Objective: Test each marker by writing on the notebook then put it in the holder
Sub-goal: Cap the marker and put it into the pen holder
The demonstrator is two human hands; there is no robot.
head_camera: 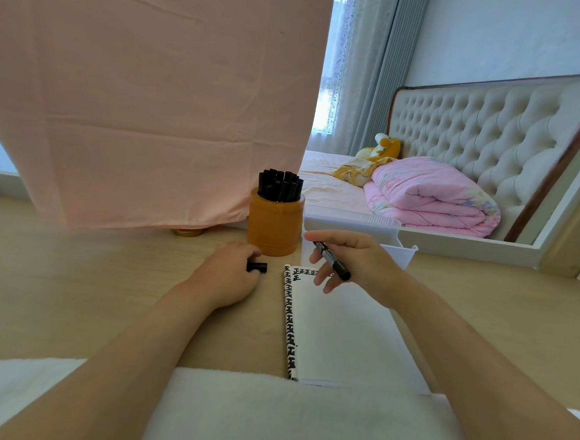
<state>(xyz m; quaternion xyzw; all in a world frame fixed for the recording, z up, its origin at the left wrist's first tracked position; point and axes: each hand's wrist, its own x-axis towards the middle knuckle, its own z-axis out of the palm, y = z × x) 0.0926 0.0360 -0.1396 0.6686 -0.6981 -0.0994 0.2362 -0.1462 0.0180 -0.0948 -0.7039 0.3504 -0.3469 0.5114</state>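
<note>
Cap off, marker up, page waiting!

The wooden desk (72, 273) carries the open notebook (339, 329), laid square in front so the writing hand reaches its blank page. Bold black test marks run down its left edge and across the top. Just behind stands the orange holder (274, 232), packed with black markers (280, 184) and close by for the drop. The right hand (358, 260) pinches a black marker (330, 258) above the page's top corner, though which end is the tip is hard to tell. The left hand (230, 274) rests on the desk, fingers curled round the cap (257, 267), likely ready for recapping.
</note>
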